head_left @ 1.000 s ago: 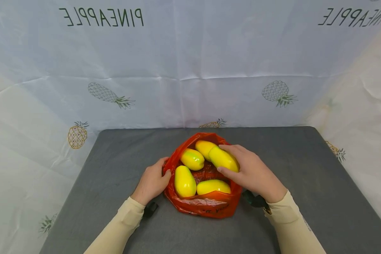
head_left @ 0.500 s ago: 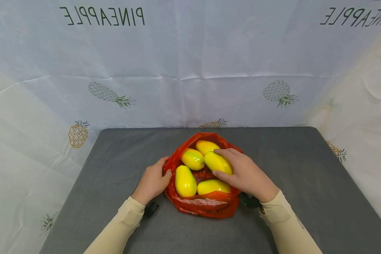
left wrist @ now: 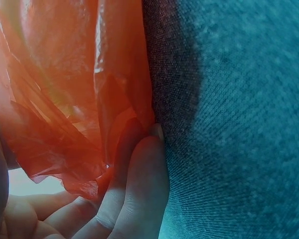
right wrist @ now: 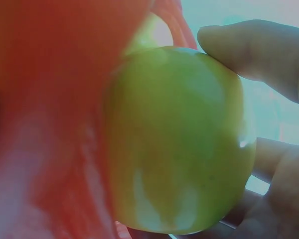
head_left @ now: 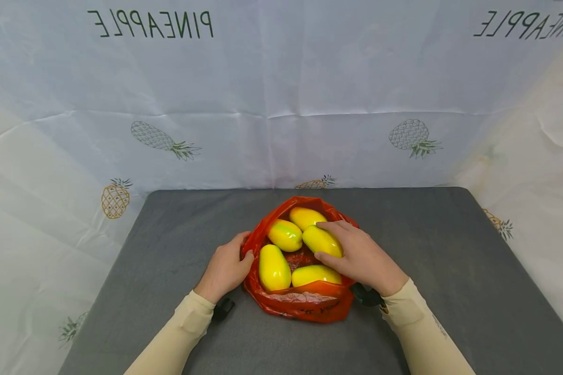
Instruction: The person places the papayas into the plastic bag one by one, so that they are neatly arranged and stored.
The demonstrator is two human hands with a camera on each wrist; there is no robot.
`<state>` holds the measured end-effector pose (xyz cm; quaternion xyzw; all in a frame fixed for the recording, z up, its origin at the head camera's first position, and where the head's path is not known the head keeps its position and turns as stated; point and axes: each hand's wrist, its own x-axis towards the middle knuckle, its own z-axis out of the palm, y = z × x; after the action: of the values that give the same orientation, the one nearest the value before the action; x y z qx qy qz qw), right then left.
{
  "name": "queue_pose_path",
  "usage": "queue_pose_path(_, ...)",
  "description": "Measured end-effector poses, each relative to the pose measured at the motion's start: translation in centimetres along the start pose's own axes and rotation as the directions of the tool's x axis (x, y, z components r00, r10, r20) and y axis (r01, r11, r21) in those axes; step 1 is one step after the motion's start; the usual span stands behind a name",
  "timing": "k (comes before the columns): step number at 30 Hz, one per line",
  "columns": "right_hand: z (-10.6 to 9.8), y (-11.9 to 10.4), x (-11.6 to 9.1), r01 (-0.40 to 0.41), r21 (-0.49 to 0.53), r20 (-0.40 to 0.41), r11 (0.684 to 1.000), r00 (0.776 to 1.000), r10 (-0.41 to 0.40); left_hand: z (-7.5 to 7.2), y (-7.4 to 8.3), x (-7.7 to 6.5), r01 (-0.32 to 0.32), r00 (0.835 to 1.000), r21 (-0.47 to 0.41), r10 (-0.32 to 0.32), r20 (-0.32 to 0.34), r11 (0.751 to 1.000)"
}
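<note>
A red plastic bag [head_left: 305, 308] lies with its mouth spread wide in the head view, and several yellow mangoes [head_left: 274, 268] lie inside it. My right hand [head_left: 363, 255] grips another mango [head_left: 321, 240] at the bag's right side, thumb on the near side and fingers over the far side. Seen from the right wrist, this mango [right wrist: 182, 144] is yellow-green, with red plastic beside it. On the left, my left hand [head_left: 225, 268] holds the bag's edge. The left wrist view shows its fingers [left wrist: 144, 184] against the thin red plastic [left wrist: 65, 134].
The bag rests on a dark grey table [head_left: 192, 224]. Behind it hangs a pale cloth [head_left: 281, 94] printed with pineapples and mirrored lettering. A black device [head_left: 223, 308] sits at the left wrist, and a dark one [head_left: 367, 295] under the right.
My right hand has moved left with the mango, further over the bag's inside, and then almost stopped. My left hand and the bag have hardly moved.
</note>
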<state>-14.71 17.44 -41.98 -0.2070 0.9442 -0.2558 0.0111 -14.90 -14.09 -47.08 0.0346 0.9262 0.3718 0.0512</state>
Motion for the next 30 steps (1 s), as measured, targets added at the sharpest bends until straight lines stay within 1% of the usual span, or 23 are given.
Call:
queue_pose_path(7,0.3,0.2,0.1,0.000,-0.015,0.017,1.000,1.000,0.000,0.0,0.0,-0.1,0.005,1.000,0.001,-0.005,-0.002,1.000)
queue_pose_path(13,0.5,0.5,0.2,-0.018,-0.019,0.048,1.000,0.999,0.019,0.1,0.0,0.0,-0.003,1.000,0.004,0.003,-0.004,1.000)
queue_pose_path(23,0.8,1.2,0.5,-0.011,-0.018,0.078,1.000,0.997,0.012,0.2,-0.1,0.1,-0.020,1.000,0.022,0.020,-0.015,1.000)
queue_pose_path(30,1.2,1.4,0.7,-0.009,-0.020,0.087,1.000,0.996,0.011,0.2,-0.1,0.1,-0.019,1.000,0.030,0.020,-0.014,0.999)
